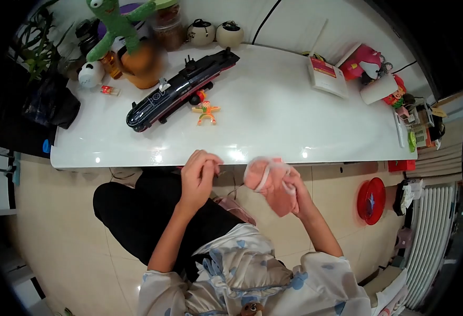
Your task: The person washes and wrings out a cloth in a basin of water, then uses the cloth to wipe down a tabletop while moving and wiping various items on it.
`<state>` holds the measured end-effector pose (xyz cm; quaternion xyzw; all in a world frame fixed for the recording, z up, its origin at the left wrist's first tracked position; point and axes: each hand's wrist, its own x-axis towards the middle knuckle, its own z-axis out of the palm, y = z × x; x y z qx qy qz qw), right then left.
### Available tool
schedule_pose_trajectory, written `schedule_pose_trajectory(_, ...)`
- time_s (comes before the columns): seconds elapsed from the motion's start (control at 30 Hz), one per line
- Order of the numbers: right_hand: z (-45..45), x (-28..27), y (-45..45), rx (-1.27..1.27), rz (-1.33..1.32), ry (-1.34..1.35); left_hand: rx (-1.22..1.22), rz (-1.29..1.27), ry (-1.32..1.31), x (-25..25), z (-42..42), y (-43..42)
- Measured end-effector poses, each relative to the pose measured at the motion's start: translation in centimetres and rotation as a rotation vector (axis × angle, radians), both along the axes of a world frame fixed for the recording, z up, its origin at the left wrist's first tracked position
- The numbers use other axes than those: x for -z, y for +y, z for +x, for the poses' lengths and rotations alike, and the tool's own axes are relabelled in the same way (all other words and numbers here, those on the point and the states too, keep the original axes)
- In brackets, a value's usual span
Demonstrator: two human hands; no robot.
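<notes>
The right hand point(296, 190) is gripping a pink cloth point(280, 196) just off the front edge of the surface point(273, 118). The cloth is already being held clear of support, but it is hanging bunched, not spread flat. The left hand point(198, 176) is curling its fingers inward, showing nothing in its grasp. On the surface, a toy submarine point(176, 92) is lying diagonally left of centre, near a toy figure point(206, 112). A red basin point(362, 203) is resting on the floor point(323, 210), right.
</notes>
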<state>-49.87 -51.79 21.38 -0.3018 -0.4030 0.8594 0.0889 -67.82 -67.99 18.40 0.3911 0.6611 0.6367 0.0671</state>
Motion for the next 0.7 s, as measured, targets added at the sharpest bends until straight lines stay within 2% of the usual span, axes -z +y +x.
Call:
schedule_pose_trajectory(0.03, -0.4, 0.2, -0.4, 0.066, -0.109, 0.021, 0.062, -0.051, -0.102, -0.1, 0.3, 0.3)
schedule_pose_trajectory(0.07, -0.8, 0.7, -0.8, 0.056, -0.106, 0.023, 0.122, -0.100, -0.202, -0.1, 0.4, 0.4)
schedule_pose_trajectory(0.1, -1.2, 1.4, -1.1, 0.060, -0.269, 0.125, 0.231, -0.133, -0.357, -0.6, 0.6, 0.1)
schedule_pose_trajectory(0.17, -1.7, 1.7, -1.8, 0.029, -0.602, 0.273, 0.339, -0.101, -0.509, -0.5, 1.3, -0.1)
schedule_pose_trajectory(0.2, -2.0, 1.7, -2.1, 0.019, -0.602, 0.272, 0.374, -0.110, -0.591, -0.3, 1.7, -0.4)
schedule_pose_trajectory(0.23, -2.4, 1.8, -2.4, 0.018, -0.639, 0.284, 0.513, -0.184, -0.805, -0.1, 1.4, -1.0)
schedule_pose_trajectory(0.27, -2.6, 1.8, -2.6, 0.020, -0.676, 0.296, 0.508, -0.184, -0.802, -0.1, 1.7, -1.1)
schedule_pose_trajectory(0.33, -2.9, 1.4, -2.6, -0.008, -0.652, 0.274, 0.466, -0.026, -0.938, -1.4, 2.1, -0.9)
schedule_pose_trajectory(0.37, -3.0, 1.2, -2.5, -0.032, -0.626, 0.249, 0.467, -0.029, -0.937, -1.2, 2.1, -0.9)
schedule_pose_trajectory(0.43, -2.8, 0.8, -2.0, -0.076, -0.670, 0.247, 0.405, -0.183, -0.757, -0.9, 1.9, -0.8)
schedule_pose_trajectory(0.6, -2.3, -1.1, -1.1, -0.176, -0.674, 0.120, 0.251, -0.123, -0.783, -3.3, 0.8, -1.0)
schedule_pose_trajectory(0.67, -1.7, -0.4, -1.3, -0.338, -0.474, 0.179, 0.156, -0.229, -0.537, -4.1, 0.4, -1.3)
schedule_pose_trajectory(0.7, -1.6, -0.5, -1.6, -0.335, -0.476, 0.178, 0.211, -0.248, -0.513, -5.0, 0.9, -1.2)
